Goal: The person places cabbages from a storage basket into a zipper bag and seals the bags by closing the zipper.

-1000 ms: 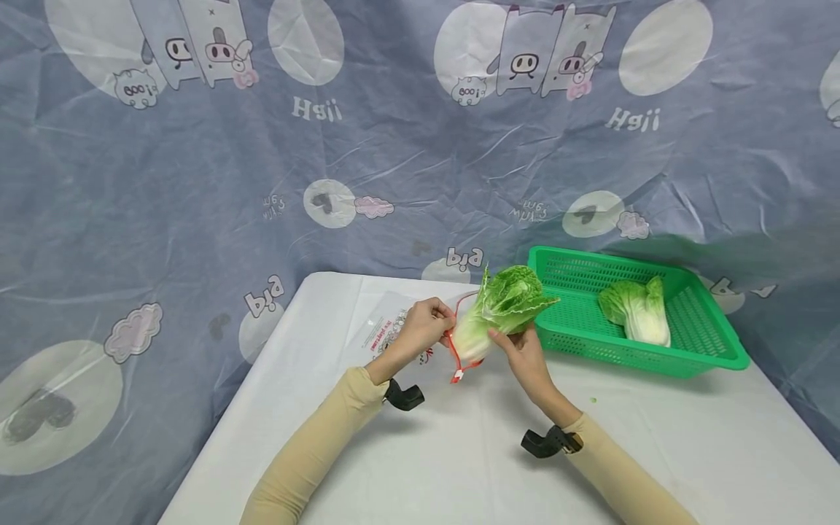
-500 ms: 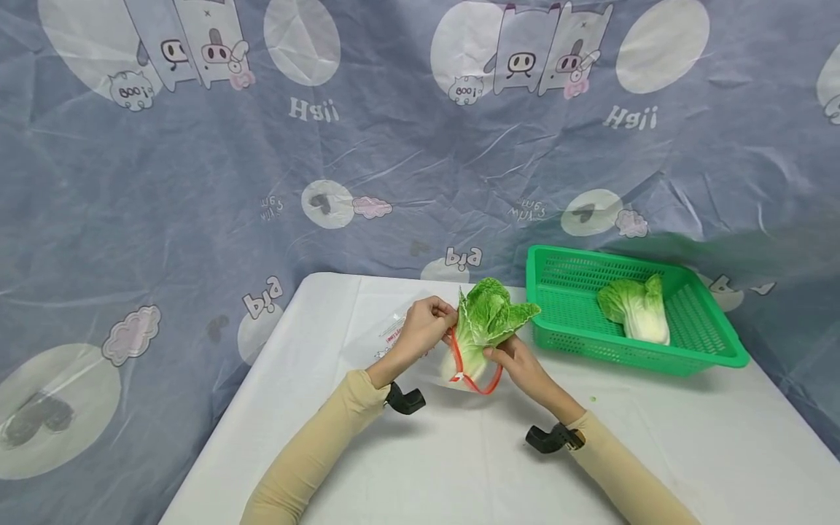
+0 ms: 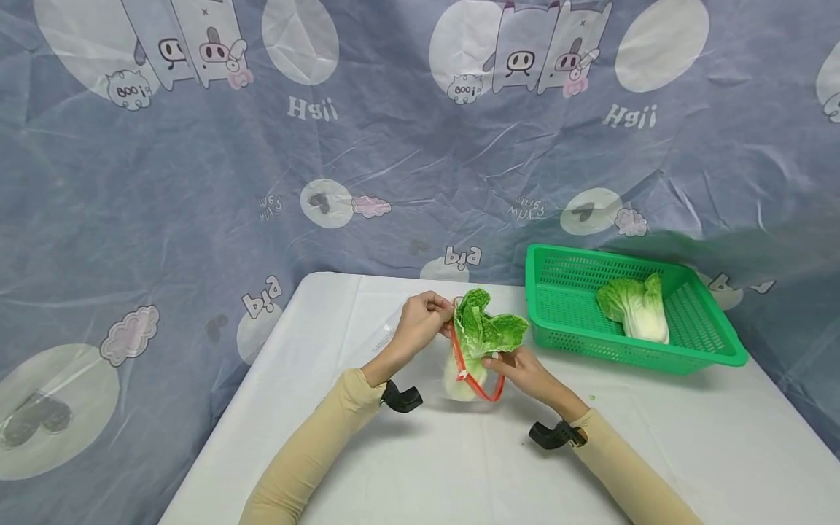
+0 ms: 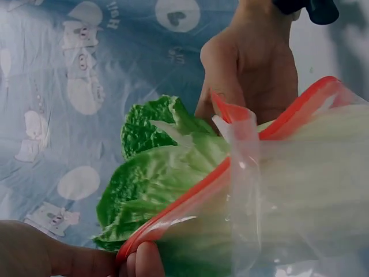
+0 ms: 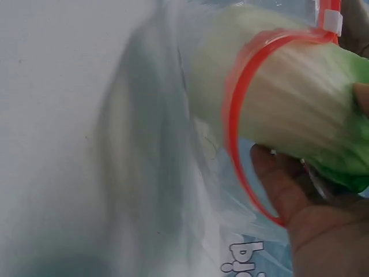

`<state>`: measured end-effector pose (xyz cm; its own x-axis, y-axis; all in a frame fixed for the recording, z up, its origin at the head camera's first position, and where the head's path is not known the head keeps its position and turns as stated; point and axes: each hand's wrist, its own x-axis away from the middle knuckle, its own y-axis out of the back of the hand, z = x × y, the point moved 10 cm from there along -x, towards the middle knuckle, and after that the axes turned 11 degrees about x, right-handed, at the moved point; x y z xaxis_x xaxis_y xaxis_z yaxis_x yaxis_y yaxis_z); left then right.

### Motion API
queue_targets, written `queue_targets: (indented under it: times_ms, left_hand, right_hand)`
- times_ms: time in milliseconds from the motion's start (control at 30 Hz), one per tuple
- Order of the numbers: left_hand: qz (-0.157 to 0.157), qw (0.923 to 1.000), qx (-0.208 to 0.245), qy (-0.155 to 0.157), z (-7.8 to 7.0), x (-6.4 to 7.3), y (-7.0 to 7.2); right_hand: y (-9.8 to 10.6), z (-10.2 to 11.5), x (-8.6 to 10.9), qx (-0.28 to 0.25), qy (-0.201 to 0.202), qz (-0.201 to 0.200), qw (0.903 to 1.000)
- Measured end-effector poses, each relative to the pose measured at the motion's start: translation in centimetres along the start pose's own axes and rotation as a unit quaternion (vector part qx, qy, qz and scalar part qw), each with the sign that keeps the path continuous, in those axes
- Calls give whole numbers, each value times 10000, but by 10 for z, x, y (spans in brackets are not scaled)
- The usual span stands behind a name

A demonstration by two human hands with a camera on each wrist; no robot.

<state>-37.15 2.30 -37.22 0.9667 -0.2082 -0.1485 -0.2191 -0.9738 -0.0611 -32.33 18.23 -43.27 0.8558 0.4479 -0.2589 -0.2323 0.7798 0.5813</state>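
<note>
A napa cabbage [image 3: 485, 332] with frilly green leaves has its pale base inside a clear zip bag [image 4: 311, 190] with a red edge. My left hand [image 3: 420, 324] pinches the bag's red edge at the left of the mouth. On the other side, my right hand [image 3: 528, 373] grips the cabbage, thumb on its near side and fingers beneath. The leafy top stands out of the mouth. In the right wrist view, the red edge [image 5: 233, 109] loops around the pale stalk, and a white slider [image 5: 332, 22] sits on it.
A green perforated basket [image 3: 617, 357] stands at the right rear of the white-covered table [image 3: 426, 467], with a second napa cabbage [image 3: 646, 321] lying in it. A small green scrap [image 3: 592, 397] lies in front of the basket. A printed grey-blue cloth [image 3: 394, 146] hangs behind.
The cabbage has moved down and left, base first, from the bag's mouth into the bag. My right hand has followed it down. The left hand stays at the red edge.
</note>
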Motion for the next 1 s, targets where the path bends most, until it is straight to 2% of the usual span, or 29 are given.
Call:
queue_targets:
  times_ms: [133,267,433,567,767,1000]
  left_hand:
    - [77,9996,-122,-225,-8,1,-1]
    - [290,9987,-222,-352,-12,5,-8]
    - [506,9958,-562,-518,-14,9,-17]
    - [476,9945,-713,-604,-14,10,-19]
    - [467,9940,-765,-634,-10,12,-21]
    - [729,9899,-904,-811,-11,19,-38]
  right_hand:
    - [-1,3,-3,787,-47,-87,9969]
    - [-3,1,-6,1301,-520,-89,9901]
    - [-4,-6,-9,1447,-1185,-95,9823]
    - [-3,-10,-10,1510,-1570,-182,9758]
    - [1,-11,-8,1623,-1848,-369,9686]
    - [7,-15,-4,1599,-2251,-504,9598]
